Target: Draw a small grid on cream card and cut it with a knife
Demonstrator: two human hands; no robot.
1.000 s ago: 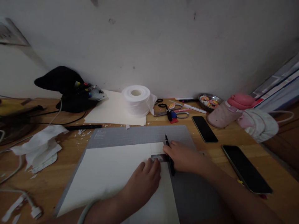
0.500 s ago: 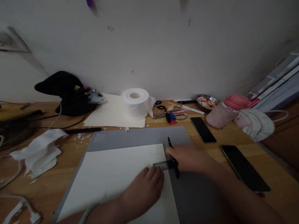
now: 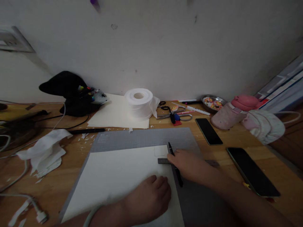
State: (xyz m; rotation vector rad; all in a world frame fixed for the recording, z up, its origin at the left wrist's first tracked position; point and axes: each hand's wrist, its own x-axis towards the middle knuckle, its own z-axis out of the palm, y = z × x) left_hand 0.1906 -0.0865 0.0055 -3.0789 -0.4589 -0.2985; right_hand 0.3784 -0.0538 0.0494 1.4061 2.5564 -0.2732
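My left hand (image 3: 152,196) rests on a white sheet of paper (image 3: 113,171), its fingers curled in, and I see nothing in them. My right hand (image 3: 187,162) is closed round a black pen (image 3: 177,176), whose tip points away from me. Under that hand a metal ruler (image 3: 163,161) lies crosswise. Its left end is on the paper near the right edge, and its right end shows beyond the wrist. Just above the ruler, a small box (image 3: 160,151) is drawn in thin lines at the paper's top right corner. A grey cutting mat (image 3: 142,137) lies beneath the paper.
Behind the mat stand a white paper roll (image 3: 139,105) and scissors (image 3: 186,117). Two phones (image 3: 208,130) lie on the right, near a pink bottle (image 3: 228,115) and a metal bowl (image 3: 214,104). Crumpled tissue (image 3: 47,151) and cables (image 3: 26,197) are at the left.
My left hand has come off the ruler and drawn back toward me. The ruler now lies crosswise under my right hand, which still holds the pen. The view has shifted slightly.
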